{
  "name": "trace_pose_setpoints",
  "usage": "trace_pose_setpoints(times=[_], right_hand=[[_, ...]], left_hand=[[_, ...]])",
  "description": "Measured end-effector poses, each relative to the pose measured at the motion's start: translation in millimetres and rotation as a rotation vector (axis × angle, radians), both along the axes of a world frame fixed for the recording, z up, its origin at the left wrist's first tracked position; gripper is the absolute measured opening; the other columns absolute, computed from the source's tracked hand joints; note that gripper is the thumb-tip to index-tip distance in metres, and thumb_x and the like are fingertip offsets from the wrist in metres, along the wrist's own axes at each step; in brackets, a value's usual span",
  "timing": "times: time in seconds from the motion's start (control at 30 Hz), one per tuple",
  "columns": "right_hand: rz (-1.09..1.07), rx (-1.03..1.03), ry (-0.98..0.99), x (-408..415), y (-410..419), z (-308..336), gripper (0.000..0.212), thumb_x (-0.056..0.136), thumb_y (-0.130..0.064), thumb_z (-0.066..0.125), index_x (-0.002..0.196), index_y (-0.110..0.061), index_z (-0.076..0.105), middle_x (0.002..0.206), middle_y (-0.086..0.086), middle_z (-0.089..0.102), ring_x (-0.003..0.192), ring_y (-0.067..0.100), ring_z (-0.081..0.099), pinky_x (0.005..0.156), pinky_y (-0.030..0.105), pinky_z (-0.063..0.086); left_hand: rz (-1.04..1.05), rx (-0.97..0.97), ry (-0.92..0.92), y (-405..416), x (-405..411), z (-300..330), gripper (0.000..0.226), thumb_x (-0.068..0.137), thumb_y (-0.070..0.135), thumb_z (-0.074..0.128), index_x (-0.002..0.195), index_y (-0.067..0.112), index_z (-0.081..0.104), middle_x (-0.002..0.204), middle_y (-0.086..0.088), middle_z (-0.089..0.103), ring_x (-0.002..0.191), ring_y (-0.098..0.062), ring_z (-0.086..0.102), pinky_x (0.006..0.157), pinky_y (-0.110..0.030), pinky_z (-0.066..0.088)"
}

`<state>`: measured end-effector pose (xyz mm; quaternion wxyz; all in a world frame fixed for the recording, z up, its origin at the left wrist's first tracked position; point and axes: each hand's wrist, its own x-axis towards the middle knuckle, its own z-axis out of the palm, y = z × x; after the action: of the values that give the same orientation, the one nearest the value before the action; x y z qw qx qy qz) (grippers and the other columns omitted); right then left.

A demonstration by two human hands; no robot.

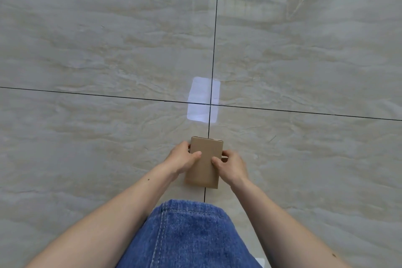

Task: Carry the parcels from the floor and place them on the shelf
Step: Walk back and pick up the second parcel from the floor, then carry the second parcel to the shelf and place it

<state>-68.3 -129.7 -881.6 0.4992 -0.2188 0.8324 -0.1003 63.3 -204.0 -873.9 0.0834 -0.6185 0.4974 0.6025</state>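
Observation:
A small plain brown cardboard parcel (pixel 205 166) is in front of me, low in the middle of the head view, over the tiled floor. My left hand (pixel 181 159) grips its left side with the thumb lying on top. My right hand (pixel 230 165) grips its right side, thumb also on top. Both hands hold the same parcel between them. No shelf and no other parcel is in view.
Glossy beige marble-look floor tiles (pixel 108 50) with dark grout lines fill the view, with a bright light reflection (pixel 203 99) just beyond the parcel. My blue denim garment (pixel 187 237) covers the bottom middle.

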Motion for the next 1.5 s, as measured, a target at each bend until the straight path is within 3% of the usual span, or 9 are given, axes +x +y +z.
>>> trace_pose_setpoints(times=[0.17,0.3,0.7,0.8,0.87,1.03,1.17,1.33,1.5], right_hand=[[-0.043,-0.021,-0.008,-3,1,35,0.036,0.088,-0.027,0.063,0.122,-0.017,0.065,0.118,0.005,0.073,0.110,0.025,0.066,0.095,0.040,0.052],[-0.089,-0.067,0.014,-10,0,94,0.046,0.085,-0.027,0.067,0.130,-0.019,0.059,0.117,0.004,0.074,0.108,0.025,0.068,0.096,0.043,0.053],[-0.096,-0.218,-0.031,-9,17,371,0.047,0.080,-0.016,0.068,0.125,-0.029,0.063,0.111,-0.002,0.075,0.096,0.016,0.072,0.091,0.040,0.057],[-0.117,-0.250,-0.076,-8,16,443,0.048,0.077,-0.020,0.068,0.123,-0.030,0.061,0.112,-0.004,0.072,0.095,0.015,0.071,0.089,0.042,0.057],[-0.135,-0.257,-0.121,-8,13,488,0.047,0.073,-0.025,0.069,0.119,-0.028,0.058,0.112,-0.005,0.070,0.097,0.016,0.070,0.090,0.042,0.057],[-0.212,-0.289,-0.140,-9,7,578,0.048,0.070,-0.042,0.065,0.111,-0.021,0.056,0.106,0.000,0.067,0.102,0.021,0.066,0.084,0.034,0.052],[-0.199,-0.337,-0.077,-6,9,635,0.075,0.074,-0.054,0.069,0.136,-0.018,0.045,0.112,0.004,0.065,0.106,0.025,0.064,0.093,0.045,0.053],[-0.159,-0.429,-0.149,-7,19,689,0.079,0.084,-0.024,0.071,0.150,-0.036,0.027,0.108,0.011,0.067,0.099,0.030,0.069,0.069,0.044,0.063],[-0.108,-0.496,-0.070,-15,26,721,0.077,0.078,-0.016,0.075,0.141,-0.037,0.036,0.089,0.007,0.067,0.087,0.029,0.070,0.081,0.049,0.060]], left_hand=[[0.024,-0.022,-0.036,5,2,35,0.041,0.094,0.027,0.060,0.131,0.011,0.052,0.125,-0.008,0.062,0.112,-0.024,0.059,0.097,-0.039,0.049],[0.089,-0.047,-0.027,5,-4,95,0.041,0.092,0.037,0.062,0.124,0.013,0.053,0.122,-0.005,0.063,0.109,-0.023,0.060,0.097,-0.043,0.051],[0.151,-0.149,-0.124,7,-17,368,0.054,0.091,0.059,0.048,0.109,0.008,0.050,0.110,-0.009,0.062,0.102,-0.030,0.060,0.085,-0.039,0.049],[0.192,-0.181,-0.130,7,-17,433,0.050,0.095,0.054,0.043,0.114,0.009,0.044,0.116,-0.014,0.061,0.104,-0.033,0.060,0.091,-0.045,0.051],[0.216,-0.178,-0.111,7,-18,475,0.053,0.096,0.049,0.045,0.131,0.011,0.039,0.129,-0.015,0.058,0.112,-0.034,0.058,0.096,-0.047,0.050],[0.229,-0.193,0.013,8,-17,569,0.056,0.098,0.032,0.048,0.148,0.014,0.031,0.142,-0.011,0.049,0.112,-0.024,0.049,0.086,-0.031,0.037],[0.201,-0.207,0.113,13,-12,633,0.058,0.094,0.024,0.055,0.146,0.014,0.032,0.131,-0.008,0.051,0.107,-0.023,0.050,0.079,-0.028,0.038],[0.129,-0.221,0.189,20,-7,684,0.074,0.069,0.023,0.055,0.140,0.033,0.039,0.130,-0.024,0.055,0.104,-0.032,0.062,0.069,-0.032,0.051],[0.081,-0.229,0.262,25,-8,713,0.094,0.064,0.014,0.056,0.150,0.038,0.027,0.136,-0.020,0.048,0.108,-0.033,0.063,0.062,-0.033,0.055]])
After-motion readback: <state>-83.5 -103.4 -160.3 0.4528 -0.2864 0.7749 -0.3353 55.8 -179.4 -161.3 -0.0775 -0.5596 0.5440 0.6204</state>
